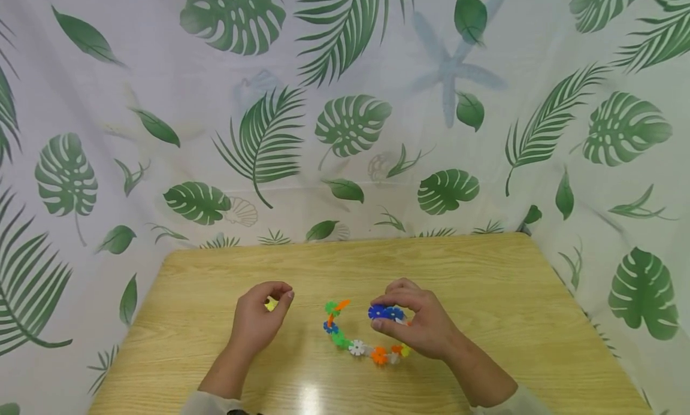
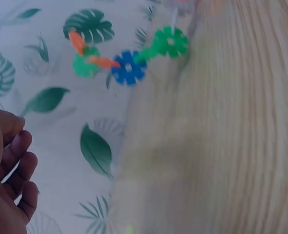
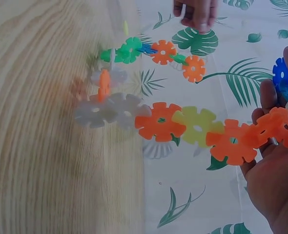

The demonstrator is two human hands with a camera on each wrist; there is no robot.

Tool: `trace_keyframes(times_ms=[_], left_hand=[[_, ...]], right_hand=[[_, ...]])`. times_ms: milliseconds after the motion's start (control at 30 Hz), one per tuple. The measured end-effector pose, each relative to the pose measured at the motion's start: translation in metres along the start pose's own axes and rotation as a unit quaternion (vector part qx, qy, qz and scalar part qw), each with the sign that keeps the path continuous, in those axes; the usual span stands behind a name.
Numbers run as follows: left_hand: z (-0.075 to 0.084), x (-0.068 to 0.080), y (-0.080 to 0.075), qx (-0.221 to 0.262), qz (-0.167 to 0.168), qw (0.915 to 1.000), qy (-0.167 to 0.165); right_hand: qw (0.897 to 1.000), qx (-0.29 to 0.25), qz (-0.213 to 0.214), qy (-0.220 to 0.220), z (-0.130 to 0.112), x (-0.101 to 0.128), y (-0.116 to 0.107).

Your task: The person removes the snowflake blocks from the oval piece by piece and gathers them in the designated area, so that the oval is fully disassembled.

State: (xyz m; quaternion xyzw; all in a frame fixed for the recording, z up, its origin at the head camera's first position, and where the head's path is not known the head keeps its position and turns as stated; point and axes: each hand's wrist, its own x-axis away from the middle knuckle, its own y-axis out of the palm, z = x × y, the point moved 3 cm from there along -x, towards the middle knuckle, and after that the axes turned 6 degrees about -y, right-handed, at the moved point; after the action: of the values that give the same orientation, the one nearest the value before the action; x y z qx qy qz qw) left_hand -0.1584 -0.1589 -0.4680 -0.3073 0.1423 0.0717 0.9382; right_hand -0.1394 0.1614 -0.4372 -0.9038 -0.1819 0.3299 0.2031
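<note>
Flower chain [image 1: 356,347] in your right hand [image 1: 428,326]
You pinch it by its blue pieces [image 1: 379,312] above the table [image 1: 485,271]; your left hand [image 1: 256,318], loosely curled, holds nothing, near a yellow piece [image 1: 271,305].

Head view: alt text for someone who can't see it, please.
A person's right hand holds a chain of colourful flower-shaped discs by its blue pieces over a wooden table. The left hand is apart from it, a yellow piece visible behind; leaf-printed cloth hangs beyond.
</note>
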Motion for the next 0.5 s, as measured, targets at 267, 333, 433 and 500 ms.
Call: trace_keyframes(times_ms=[267,333,433,500], left_hand=[[0.049,0.01,0.013,0.047,-0.052,0.9806,0.183],[0.058,0.013,0.019,0.052,-0.072,0.9737,0.21],[0.067,0.017,0.026,0.058,-0.092,0.9664,0.233],[0.071,0.019,0.031,0.06,-0.094,0.9626,0.247]], right_hand=[[1.0,0.006,-0.009,0.019,-0.003,-0.003,0.001],[1.0,0.006,-0.011,0.015,-0.003,-0.004,0.003],[1.0,0.006,-0.014,0.004,-0.003,-0.005,0.005],[1.0,0.005,-0.016,-0.001,-0.003,-0.006,0.007]])
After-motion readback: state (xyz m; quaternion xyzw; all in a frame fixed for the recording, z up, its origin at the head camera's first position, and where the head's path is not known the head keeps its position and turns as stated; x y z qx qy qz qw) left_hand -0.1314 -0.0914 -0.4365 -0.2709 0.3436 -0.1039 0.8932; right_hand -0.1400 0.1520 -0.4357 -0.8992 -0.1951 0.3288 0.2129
